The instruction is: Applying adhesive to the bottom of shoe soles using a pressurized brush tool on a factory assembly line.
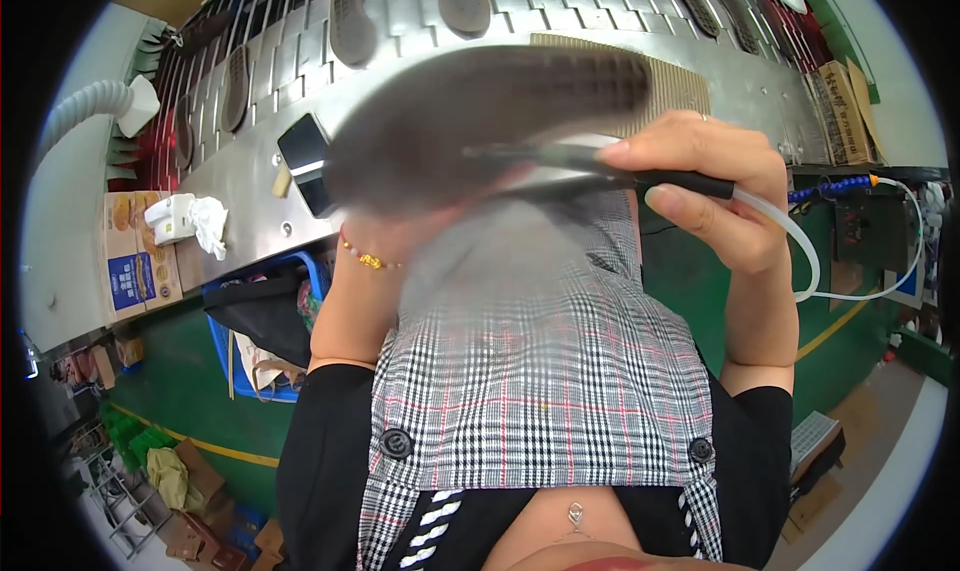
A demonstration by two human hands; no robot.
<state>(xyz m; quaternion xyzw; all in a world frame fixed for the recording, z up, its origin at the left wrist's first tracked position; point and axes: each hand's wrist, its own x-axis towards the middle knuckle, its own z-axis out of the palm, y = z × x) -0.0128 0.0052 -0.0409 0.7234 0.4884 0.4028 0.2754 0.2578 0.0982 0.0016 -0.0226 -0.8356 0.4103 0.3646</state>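
A large brown shoe sole (pixel 480 106), blurred by motion, hangs above the front edge of the conveyor. My left hand (pixel 395 229) grips its near left side; most of its fingers are hidden by the sole and the blur. My right hand (pixel 725 176) is closed round a slim tool with a black handle (pixel 690 184), from whose rear end a white tube (pixel 808 261) runs. The tool's thin dark front part points left across the sole's near edge, and its tip is too smeared to make out. A pale grey blur (pixel 500 261) lies below the sole, before my checked apron.
More soles (pixel 352 26) lie on the slatted metal conveyor (pixel 560 1). A phone-like dark device (pixel 305 161) rests on its metal edge. At left are crumpled tissue (pixel 208 226) and a blue basket (pixel 255 391); at right, a cardboard box (pixel 842 111).
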